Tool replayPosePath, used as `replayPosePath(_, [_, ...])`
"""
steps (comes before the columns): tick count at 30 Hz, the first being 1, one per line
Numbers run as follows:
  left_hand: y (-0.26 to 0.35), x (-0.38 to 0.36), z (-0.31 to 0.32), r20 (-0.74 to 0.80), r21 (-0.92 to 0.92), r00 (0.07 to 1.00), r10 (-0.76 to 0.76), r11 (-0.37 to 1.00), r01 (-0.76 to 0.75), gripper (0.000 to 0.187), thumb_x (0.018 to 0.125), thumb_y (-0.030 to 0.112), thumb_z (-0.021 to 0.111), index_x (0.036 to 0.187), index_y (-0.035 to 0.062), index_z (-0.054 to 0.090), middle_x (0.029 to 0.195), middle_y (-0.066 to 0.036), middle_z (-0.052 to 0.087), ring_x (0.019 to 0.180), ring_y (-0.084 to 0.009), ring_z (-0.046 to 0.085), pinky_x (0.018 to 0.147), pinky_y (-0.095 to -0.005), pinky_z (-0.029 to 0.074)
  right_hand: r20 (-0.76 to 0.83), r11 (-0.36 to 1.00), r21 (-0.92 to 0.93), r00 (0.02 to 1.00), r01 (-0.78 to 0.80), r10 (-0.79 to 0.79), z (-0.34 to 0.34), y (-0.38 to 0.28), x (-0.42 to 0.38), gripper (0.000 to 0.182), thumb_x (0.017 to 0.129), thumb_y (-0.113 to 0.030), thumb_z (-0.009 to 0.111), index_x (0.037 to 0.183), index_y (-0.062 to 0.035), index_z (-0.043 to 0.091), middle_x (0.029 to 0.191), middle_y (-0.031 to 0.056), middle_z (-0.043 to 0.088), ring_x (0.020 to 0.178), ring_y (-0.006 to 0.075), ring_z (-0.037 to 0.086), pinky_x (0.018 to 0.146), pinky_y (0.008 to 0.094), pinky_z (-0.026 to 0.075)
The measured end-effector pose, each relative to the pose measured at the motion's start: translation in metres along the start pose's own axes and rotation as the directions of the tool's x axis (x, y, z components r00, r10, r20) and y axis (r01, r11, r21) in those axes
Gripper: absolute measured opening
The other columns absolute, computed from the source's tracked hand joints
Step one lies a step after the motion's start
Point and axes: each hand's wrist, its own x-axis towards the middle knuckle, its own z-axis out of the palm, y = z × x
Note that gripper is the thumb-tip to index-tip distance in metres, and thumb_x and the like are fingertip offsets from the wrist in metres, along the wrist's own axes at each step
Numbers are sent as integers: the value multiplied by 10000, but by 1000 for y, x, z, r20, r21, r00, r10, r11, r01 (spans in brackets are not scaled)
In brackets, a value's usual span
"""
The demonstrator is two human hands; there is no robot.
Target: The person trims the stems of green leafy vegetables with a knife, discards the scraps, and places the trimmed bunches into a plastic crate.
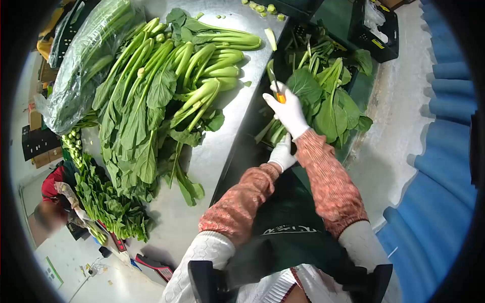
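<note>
A small knife (280, 96) with an orange handle is gripped in my right hand (291, 112), its blade pointing away from me. Close below, my left hand (284, 153) is closed around leafy green stalks (276, 132), with its fingers partly hidden. Both hands wear white gloves. Loose leafy greens (333, 108) lie just beyond and to the right of the hands. On the metal table (222, 146) to the left rests a large pile of leafy greens (146, 101) with thick pale stems.
A plastic bag of greens (88, 60) lies at the table's far left. Cut stem ends (260, 8) are scattered at the back. A black crate (374, 30) stands at the upper right, beside a blue curtain (429, 202). Another person (63, 194) handles greens at lower left.
</note>
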Motion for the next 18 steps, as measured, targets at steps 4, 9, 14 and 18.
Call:
replayPosePath(4, [-4, -20, -42, -77, 8, 996, -52, 999, 53, 709, 808, 341, 680, 1359, -38, 445, 1273, -259, 558, 1166, -376, 561, 994, -408, 452, -93, 940, 155, 943, -302, 319, -8, 75, 16, 348, 920, -177, 653, 1211, 9, 608, 870, 66, 690, 440, 67, 458, 428, 223, 404])
replayPosePath(9, [19, -7, -76, -668, 115, 716, 202, 979, -168, 608, 784, 105, 720, 1342, 50, 486, 1272, -174, 550, 1125, -345, 554, 970, -398, 462, -330, 991, -121, 944, -52, 9, -78, 68, 14, 315, 957, -154, 595, 1263, -78, 602, 664, -42, 561, 462, 18, 414, 406, 193, 339])
replayPosePath(14, [29, 75, -74, -359, 74, 924, 131, 991, -112, 845, 810, 384, 724, 1496, 112, 314, 1550, -266, 196, 1423, -472, 172, 1145, -458, 252, -397, 975, -214, 917, -60, -30, -102, 164, 88, 502, 928, -144, 628, 1409, -116, 484, 803, 47, 647, 627, 141, 577, 598, 276, 478])
replayPosePath(18, [-33, 99, -15, -35, -304, 990, -135, 945, 118, 679, 893, 275, 646, 1454, 37, 347, 1489, -253, 331, 1384, -405, 304, 1090, -426, 347, -374, 868, -493, 886, 62, -275, -53, 211, 85, 637, 904, -184, 624, 1484, -226, 363, 711, 176, 646, 603, 317, 638, 567, 404, 490])
